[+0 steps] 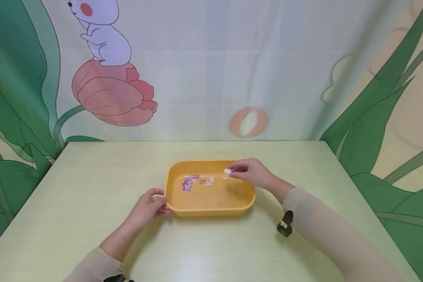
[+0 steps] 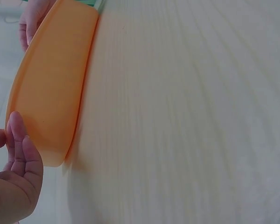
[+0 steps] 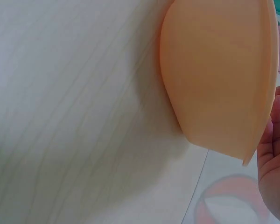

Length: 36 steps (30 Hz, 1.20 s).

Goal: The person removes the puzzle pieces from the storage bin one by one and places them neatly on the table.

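A shallow orange-yellow tray [image 1: 211,212] with rounded corners sits on the table. My left hand [image 1: 146,208] pinches its left rim, thumb above and fingers against the outer wall, as the left wrist view also shows. Over the tray's far right part, my right hand [image 1: 253,172] holds a small white flat piece [image 1: 227,171] between thumb and fingertips. Just below that lies another pale piece [image 1: 226,178]. Further left in the tray are a purple cartoon pony piece [image 1: 187,184], a smaller colourful piece [image 1: 202,181] and pale blank pieces [image 1: 209,183]. The right wrist view hides the held piece behind the tray wall.
The pale wood-grain table [image 1: 102,176] reaches back to a printed curtain [image 1: 197,70] showing a white animal on a pink flower and green leaves. Both forearms wear beige sleeves, with a black wrist device [image 1: 285,224] at the right one.
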Tool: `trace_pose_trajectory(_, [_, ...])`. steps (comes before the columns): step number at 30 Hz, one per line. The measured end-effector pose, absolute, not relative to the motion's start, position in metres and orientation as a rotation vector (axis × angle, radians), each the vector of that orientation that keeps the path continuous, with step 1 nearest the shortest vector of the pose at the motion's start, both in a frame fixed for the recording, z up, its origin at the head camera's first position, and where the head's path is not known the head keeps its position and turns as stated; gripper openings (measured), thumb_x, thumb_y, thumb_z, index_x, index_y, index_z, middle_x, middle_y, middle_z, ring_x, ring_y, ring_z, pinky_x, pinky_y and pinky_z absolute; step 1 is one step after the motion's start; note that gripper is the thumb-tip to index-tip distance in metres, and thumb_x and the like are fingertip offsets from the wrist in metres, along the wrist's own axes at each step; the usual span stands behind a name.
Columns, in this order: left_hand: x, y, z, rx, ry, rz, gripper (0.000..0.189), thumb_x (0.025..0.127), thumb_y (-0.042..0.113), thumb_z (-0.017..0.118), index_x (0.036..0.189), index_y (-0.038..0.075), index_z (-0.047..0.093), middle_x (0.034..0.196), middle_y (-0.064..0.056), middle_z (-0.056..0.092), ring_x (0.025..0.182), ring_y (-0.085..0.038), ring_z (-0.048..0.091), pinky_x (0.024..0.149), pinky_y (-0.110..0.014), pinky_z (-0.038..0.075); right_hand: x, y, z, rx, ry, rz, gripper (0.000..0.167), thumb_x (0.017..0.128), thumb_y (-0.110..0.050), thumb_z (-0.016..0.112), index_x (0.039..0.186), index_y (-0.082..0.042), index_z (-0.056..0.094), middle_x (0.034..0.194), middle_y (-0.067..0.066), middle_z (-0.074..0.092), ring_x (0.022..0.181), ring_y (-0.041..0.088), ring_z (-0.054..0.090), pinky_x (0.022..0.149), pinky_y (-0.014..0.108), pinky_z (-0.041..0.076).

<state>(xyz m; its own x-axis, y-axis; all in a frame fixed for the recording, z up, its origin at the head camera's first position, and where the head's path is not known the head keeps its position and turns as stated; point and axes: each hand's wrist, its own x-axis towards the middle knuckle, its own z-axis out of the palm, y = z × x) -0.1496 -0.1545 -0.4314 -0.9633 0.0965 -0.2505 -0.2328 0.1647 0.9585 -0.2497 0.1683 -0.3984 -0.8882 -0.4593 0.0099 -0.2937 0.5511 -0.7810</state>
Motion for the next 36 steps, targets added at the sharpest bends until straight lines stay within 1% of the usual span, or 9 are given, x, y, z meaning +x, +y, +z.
trace_pose_trajectory(9, [-0.151, -0.155, -0.432, -0.128, 2.213, 1.852, 0.032, 0.095, 0.010, 0.050, 0.120, -0.008, 0.038, 0.075, -0.005, 0.062, 0.068, -0.015, 0.063, 0.072, -0.032, 0.053, -0.248, 0.179, -0.398, -0.558, 2.611, -1.245, 0.027, 0.083, -0.019, 0.071, 0.107, -0.007, 0.069, 0.090, 0.002, 0.067, 0.081, 0.018, 0.059, 0.072, 0.027, 0.051])
trace_pose_trajectory(17, [-0.152, -0.156, -0.433, -0.123, 2.205, 1.862, 0.032, 0.095, 0.010, 0.050, 0.120, -0.007, 0.039, 0.074, -0.005, 0.062, 0.069, -0.016, 0.063, 0.071, -0.032, 0.053, -0.249, 0.189, -0.401, -0.476, 2.606, -1.295, 0.029, 0.085, -0.019, 0.069, 0.112, -0.008, 0.067, 0.098, 0.003, 0.067, 0.088, 0.019, 0.060, 0.078, 0.031, 0.051])
trace_pose_trajectory(22, [-0.152, -0.156, -0.435, -0.121, 2.204, 1.863, 0.032, 0.095, 0.009, 0.050, 0.120, -0.007, 0.038, 0.074, -0.005, 0.062, 0.069, -0.017, 0.063, 0.071, -0.031, 0.053, -0.250, 0.194, -0.403, -0.455, 2.597, -1.323, 0.031, 0.084, -0.021, 0.070, 0.112, -0.006, 0.066, 0.098, 0.004, 0.066, 0.088, 0.020, 0.059, 0.078, 0.030, 0.051])
trace_pose_trajectory(29, [-0.152, -0.155, -0.434, -0.126, 2.204, 1.861, 0.031, 0.095, 0.009, 0.050, 0.119, -0.007, 0.039, 0.074, -0.005, 0.062, 0.068, -0.015, 0.063, 0.070, -0.031, 0.053, -0.250, 0.202, -0.406, -0.486, 2.578, -1.381, 0.029, 0.086, -0.014, 0.068, 0.113, -0.006, 0.064, 0.098, 0.007, 0.064, 0.088, 0.023, 0.057, 0.077, 0.031, 0.051])
trace_pose_trajectory(36, [-0.151, -0.155, -0.434, -0.123, 2.188, 1.872, 0.031, 0.095, 0.008, 0.050, 0.119, -0.008, 0.038, 0.074, -0.005, 0.062, 0.067, -0.015, 0.063, 0.070, -0.031, 0.053, -0.250, 0.209, -0.406, -0.492, 2.590, -1.362, 0.030, 0.087, -0.014, 0.067, 0.115, -0.007, 0.061, 0.099, 0.007, 0.062, 0.090, 0.023, 0.056, 0.079, 0.033, 0.050])
